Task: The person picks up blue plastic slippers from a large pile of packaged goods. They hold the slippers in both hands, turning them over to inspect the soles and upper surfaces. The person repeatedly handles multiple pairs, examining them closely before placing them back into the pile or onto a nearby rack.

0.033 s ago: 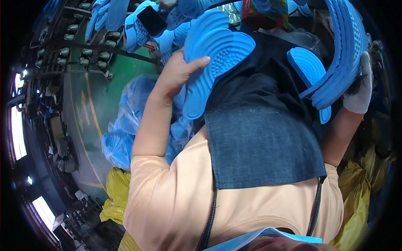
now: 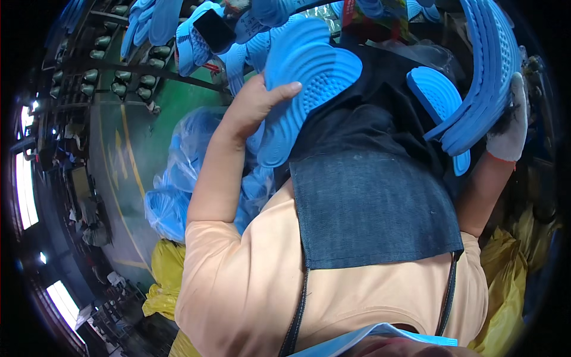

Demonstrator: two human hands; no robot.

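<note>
Above denim apron [image 2: 375, 208], hands clamped: left hand [image 2: 253, 104] on blue sole [image 2: 309, 77], gloved right hand [image 2: 510, 122] on sole stack [image 2: 485, 77].

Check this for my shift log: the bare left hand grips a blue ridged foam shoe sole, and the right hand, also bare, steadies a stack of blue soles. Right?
Not quite. In the head view the right hand wears a white work glove, not bare. The rest stands: the bare left hand grips a blue ridged foam shoe sole, and the right steadies the stack of blue soles.
</note>
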